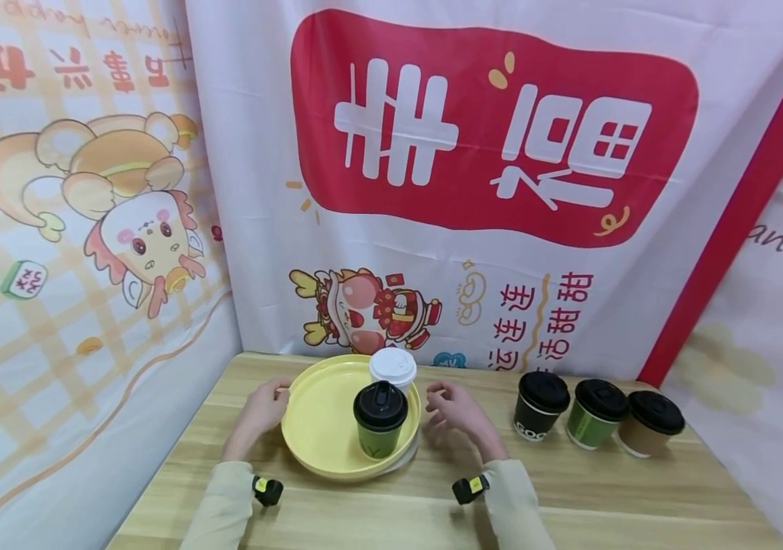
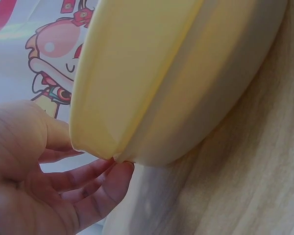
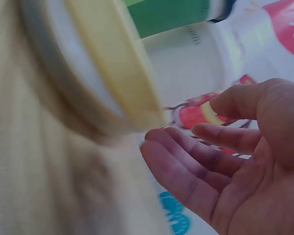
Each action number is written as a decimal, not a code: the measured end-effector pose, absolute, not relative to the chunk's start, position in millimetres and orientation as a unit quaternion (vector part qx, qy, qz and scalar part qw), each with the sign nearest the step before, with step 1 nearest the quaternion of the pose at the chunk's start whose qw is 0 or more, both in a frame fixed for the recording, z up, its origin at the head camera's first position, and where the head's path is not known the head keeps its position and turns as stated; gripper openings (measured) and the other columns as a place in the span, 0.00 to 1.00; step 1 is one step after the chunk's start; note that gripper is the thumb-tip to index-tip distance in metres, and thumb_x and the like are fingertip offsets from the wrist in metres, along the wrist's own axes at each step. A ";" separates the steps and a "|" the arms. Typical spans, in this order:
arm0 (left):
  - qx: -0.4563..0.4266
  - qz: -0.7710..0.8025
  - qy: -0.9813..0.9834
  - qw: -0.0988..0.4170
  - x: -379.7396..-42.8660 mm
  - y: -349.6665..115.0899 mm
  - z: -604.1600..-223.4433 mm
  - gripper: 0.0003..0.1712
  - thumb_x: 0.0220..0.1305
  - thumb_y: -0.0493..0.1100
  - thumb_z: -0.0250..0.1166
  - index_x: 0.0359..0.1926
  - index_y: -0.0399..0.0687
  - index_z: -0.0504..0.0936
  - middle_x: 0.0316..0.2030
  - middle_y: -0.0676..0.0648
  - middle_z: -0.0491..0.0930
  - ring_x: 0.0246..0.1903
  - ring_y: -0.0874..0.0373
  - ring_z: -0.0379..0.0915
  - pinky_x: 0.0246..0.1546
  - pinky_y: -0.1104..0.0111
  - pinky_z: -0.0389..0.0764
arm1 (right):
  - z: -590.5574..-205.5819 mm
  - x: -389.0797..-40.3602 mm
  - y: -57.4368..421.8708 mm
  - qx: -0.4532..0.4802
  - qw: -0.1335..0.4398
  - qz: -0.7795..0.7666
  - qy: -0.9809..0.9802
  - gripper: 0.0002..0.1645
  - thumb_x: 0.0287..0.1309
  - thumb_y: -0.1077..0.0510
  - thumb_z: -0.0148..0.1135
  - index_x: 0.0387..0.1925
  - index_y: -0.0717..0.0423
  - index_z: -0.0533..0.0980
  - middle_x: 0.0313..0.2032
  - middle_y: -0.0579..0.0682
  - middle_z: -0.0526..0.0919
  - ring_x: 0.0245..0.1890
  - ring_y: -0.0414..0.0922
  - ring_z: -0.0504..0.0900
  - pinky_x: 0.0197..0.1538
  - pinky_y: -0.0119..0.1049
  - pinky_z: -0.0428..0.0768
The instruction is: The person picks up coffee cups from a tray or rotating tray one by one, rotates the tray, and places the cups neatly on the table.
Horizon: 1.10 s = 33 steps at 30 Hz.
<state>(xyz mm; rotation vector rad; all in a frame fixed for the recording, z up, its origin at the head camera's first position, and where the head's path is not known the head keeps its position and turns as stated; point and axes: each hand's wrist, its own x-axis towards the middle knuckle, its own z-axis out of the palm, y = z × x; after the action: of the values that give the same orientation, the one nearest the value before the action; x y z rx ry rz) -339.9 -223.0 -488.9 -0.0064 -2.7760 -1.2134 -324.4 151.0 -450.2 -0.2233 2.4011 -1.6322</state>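
Note:
A round yellow tray (image 1: 318, 420) with a raised rim sits at the table's back left, a pale disc (image 1: 406, 457) showing beneath its right side. On its right half stand a green paper cup with a black lid (image 1: 379, 439) and, behind it, a cup with a white lid (image 1: 393, 367). My left hand (image 1: 267, 405) pinches the tray's left edge; in the left wrist view, fingertips (image 2: 120, 176) meet the lower rim and the thumb goes behind the wall. Off the tray's right side, my right hand (image 1: 458, 412) is held with loosely bent fingers, fingertips (image 3: 154, 137) right by the rim and nothing in the palm.
To the right stand three black-lidded paper cups in a row: a black one (image 1: 531, 420), a green one (image 1: 590, 424) and a brown one (image 1: 641, 434). A printed cloth (image 1: 253, 229) hangs behind the wooden table (image 1: 363, 523), and another (image 1: 54, 336) hangs at the left.

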 end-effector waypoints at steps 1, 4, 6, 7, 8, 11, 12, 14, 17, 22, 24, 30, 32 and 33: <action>-0.002 -0.399 -0.915 0.056 -339.6 -222.9 -489.0 0.19 0.67 0.41 0.49 0.56 0.43 0.74 0.46 0.37 0.79 0.30 0.57 0.76 0.23 0.68 0.74 | -445.7 -322.3 151.6 -0.079 0.101 -0.550 0.825 0.19 0.65 0.56 0.48 0.52 0.65 0.68 0.39 0.64 0.79 0.37 0.63 0.80 0.34 0.50 0.81; 0.002 -0.400 -0.915 0.050 -339.3 -222.4 -489.3 0.19 0.68 0.41 0.48 0.57 0.43 0.73 0.47 0.36 0.79 0.29 0.57 0.75 0.23 0.68 0.74 | -436.6 -320.5 153.0 -0.078 0.067 -0.542 0.834 0.18 0.64 0.57 0.49 0.51 0.63 0.70 0.35 0.60 0.80 0.32 0.60 0.81 0.30 0.46 0.82; 0.004 -0.399 -0.916 0.048 -339.7 -222.4 -489.3 0.19 0.68 0.42 0.48 0.57 0.44 0.73 0.47 0.37 0.79 0.29 0.57 0.75 0.23 0.68 0.74 | -438.7 -325.0 155.5 -0.080 0.042 -0.530 0.843 0.17 0.63 0.55 0.51 0.49 0.61 0.71 0.33 0.56 0.80 0.29 0.54 0.81 0.27 0.43 0.82; 0.004 -0.398 -0.916 0.048 -339.9 -222.6 -489.1 0.20 0.68 0.42 0.48 0.57 0.44 0.73 0.47 0.37 0.79 0.29 0.57 0.75 0.23 0.68 0.74 | -439.4 -326.7 156.5 -0.083 0.031 -0.525 0.847 0.16 0.63 0.55 0.51 0.49 0.60 0.72 0.33 0.56 0.80 0.28 0.52 0.81 0.27 0.42 0.82; 0.003 -0.397 -0.917 0.048 -340.3 -222.8 -489.0 0.20 0.68 0.42 0.48 0.57 0.44 0.73 0.47 0.37 0.79 0.30 0.56 0.76 0.24 0.68 0.74 | -436.4 -325.7 156.8 -0.087 0.023 -0.520 0.850 0.16 0.63 0.55 0.52 0.49 0.59 0.72 0.33 0.55 0.80 0.28 0.51 0.81 0.27 0.41 0.82; 0.000 -0.391 -0.919 0.052 -340.9 -223.9 -488.2 0.20 0.68 0.43 0.47 0.57 0.45 0.73 0.46 0.38 0.79 0.32 0.55 0.76 0.25 0.68 0.73 | -423.2 -316.7 154.7 -0.097 0.001 -0.502 0.859 0.15 0.62 0.54 0.54 0.48 0.56 0.73 0.34 0.54 0.80 0.30 0.50 0.80 0.28 0.41 0.81; 0.000 -0.390 -0.919 0.053 -340.8 -224.1 -487.7 0.20 0.68 0.43 0.47 0.57 0.45 0.73 0.46 0.38 0.80 0.32 0.55 0.76 0.25 0.68 0.73 | -418.2 -312.7 152.9 -0.100 -0.004 -0.497 0.862 0.15 0.62 0.53 0.54 0.48 0.55 0.73 0.35 0.54 0.80 0.30 0.50 0.80 0.29 0.41 0.82; 0.000 -0.389 -0.920 0.052 -340.8 -224.8 -487.5 0.20 0.68 0.43 0.47 0.57 0.45 0.73 0.46 0.38 0.79 0.32 0.55 0.76 0.24 0.68 0.73 | -409.5 -305.4 148.8 -0.108 -0.012 -0.483 0.869 0.15 0.62 0.51 0.55 0.48 0.52 0.74 0.36 0.52 0.80 0.32 0.48 0.80 0.31 0.40 0.82; 0.002 -0.389 -0.920 0.048 -340.4 -225.3 -487.0 0.20 0.68 0.43 0.47 0.58 0.46 0.72 0.47 0.38 0.79 0.31 0.56 0.75 0.23 0.68 0.73 | -398.2 -295.7 141.4 -0.123 -0.019 -0.451 0.884 0.16 0.62 0.48 0.55 0.48 0.49 0.74 0.39 0.50 0.81 0.34 0.44 0.79 0.33 0.38 0.81; 0.002 -0.391 -0.919 0.048 -340.9 -225.6 -486.3 0.20 0.68 0.43 0.47 0.58 0.45 0.73 0.47 0.37 0.79 0.31 0.56 0.76 0.23 0.68 0.73 | -388.7 -288.0 130.1 -0.160 -0.045 -0.391 0.905 0.19 0.62 0.44 0.53 0.49 0.48 0.74 0.41 0.46 0.81 0.38 0.40 0.78 0.38 0.35 0.78; 0.000 -0.392 -0.918 0.051 -341.3 -225.5 -485.7 0.20 0.68 0.42 0.47 0.58 0.45 0.73 0.47 0.37 0.79 0.31 0.56 0.76 0.23 0.68 0.74 | -387.3 -285.9 124.9 -0.178 -0.055 -0.383 0.905 0.19 0.63 0.46 0.53 0.50 0.51 0.74 0.42 0.46 0.80 0.40 0.42 0.78 0.42 0.37 0.78; -0.005 -0.388 -0.920 0.053 -340.6 -225.5 -485.4 0.19 0.68 0.42 0.47 0.56 0.45 0.74 0.46 0.38 0.79 0.32 0.55 0.76 0.24 0.68 0.73 | -393.7 -280.6 107.1 -0.227 -0.080 -0.363 0.900 0.21 0.63 0.48 0.53 0.53 0.54 0.72 0.50 0.50 0.76 0.50 0.47 0.75 0.48 0.43 0.77; -0.006 -0.387 -0.921 0.054 -339.4 -225.7 -485.9 0.19 0.68 0.42 0.48 0.55 0.44 0.74 0.46 0.38 0.80 0.32 0.55 0.76 0.25 0.69 0.73 | -396.8 -279.0 101.2 -0.235 -0.093 -0.348 0.903 0.23 0.62 0.46 0.54 0.54 0.54 0.72 0.53 0.50 0.75 0.54 0.48 0.72 0.52 0.46 0.75; -0.007 -0.388 -0.920 0.053 -338.9 -225.7 -486.2 0.19 0.68 0.42 0.48 0.55 0.44 0.74 0.46 0.38 0.80 0.32 0.55 0.76 0.25 0.68 0.73 | -398.1 -278.0 98.3 -0.237 -0.100 -0.339 0.905 0.24 0.62 0.45 0.54 0.55 0.53 0.71 0.54 0.50 0.74 0.56 0.49 0.71 0.54 0.48 0.73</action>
<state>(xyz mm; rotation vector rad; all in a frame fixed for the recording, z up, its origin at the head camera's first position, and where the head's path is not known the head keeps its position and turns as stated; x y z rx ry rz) -338.9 -225.7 -486.2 -0.0201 -2.7975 -1.1791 -278.0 98.3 -398.1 -0.7948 3.0391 -1.1392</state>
